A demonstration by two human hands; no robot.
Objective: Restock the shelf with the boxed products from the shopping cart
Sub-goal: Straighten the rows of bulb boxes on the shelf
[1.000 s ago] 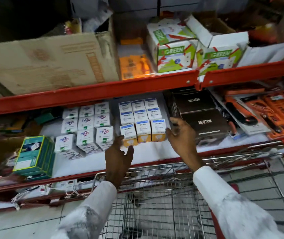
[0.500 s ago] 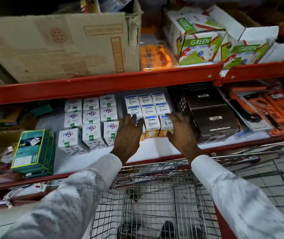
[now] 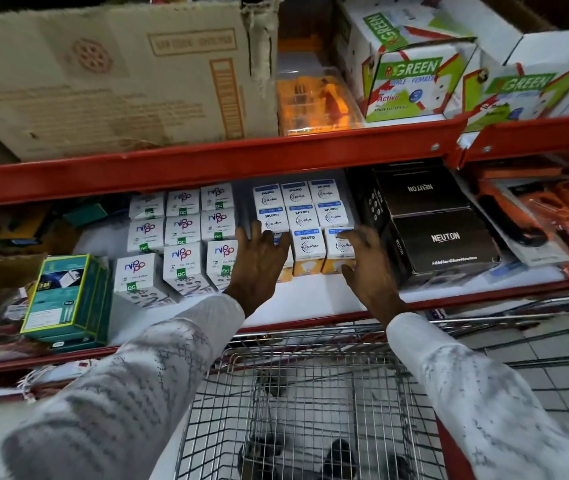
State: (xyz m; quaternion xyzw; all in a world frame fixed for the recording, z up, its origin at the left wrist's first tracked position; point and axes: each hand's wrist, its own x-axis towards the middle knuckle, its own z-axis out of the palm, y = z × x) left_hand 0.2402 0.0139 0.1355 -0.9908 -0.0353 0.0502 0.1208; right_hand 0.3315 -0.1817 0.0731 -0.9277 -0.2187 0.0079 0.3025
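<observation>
Squaring the front row of Wipro bulb boxes (image 3: 307, 249) on the white shelf (image 3: 310, 299), I hold both hands fingers spread, pinching nothing. My left hand (image 3: 259, 263) lies flat over the leftmost front box; my right hand (image 3: 368, 268) flanks the rightmost one, beside the black Neuton cartons (image 3: 444, 239). The boxes stand three across in rows, right of the Nippo boxes (image 3: 182, 252). I judge them light, thin-walled card around fragile bulbs, so easily crushed: take each by opposite side faces, gently. The shopping cart (image 3: 297, 410) below shows no boxes that I can make out.
</observation>
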